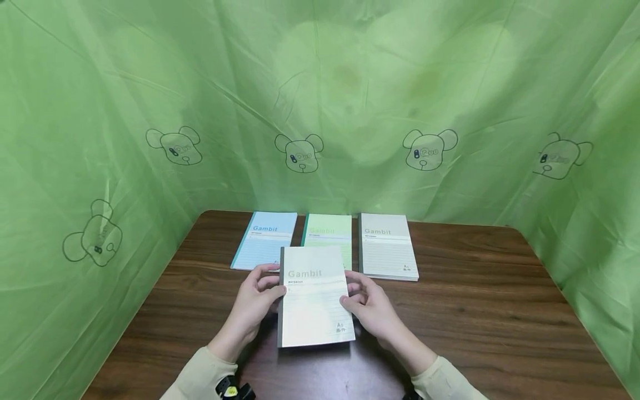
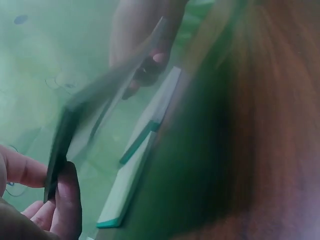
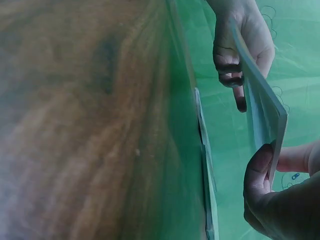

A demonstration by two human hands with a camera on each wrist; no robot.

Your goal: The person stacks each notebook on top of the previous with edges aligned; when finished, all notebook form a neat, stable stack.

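Note:
A white notebook (image 1: 316, 311) with a dark grey spine and the word Gambit on its cover is held up above the table, front cover toward the head camera. My left hand (image 1: 255, 303) pinches its spine edge, thumb on the cover and fingers behind. On the opposite edge my right hand (image 1: 371, 305) grips it the same way. Both wrist views show the notebook raised off the wood, its edge between thumb and fingers of the left hand (image 2: 47, 200) and of the right hand (image 3: 280, 190).
Along the table's (image 1: 475, 311) back lie a blue notebook (image 1: 265, 241), a green notebook (image 1: 330, 228) partly covered in view by the held one, and a stack of white notebooks (image 1: 387, 250). A green curtain (image 1: 360, 100) with bear drawings surrounds the back and sides.

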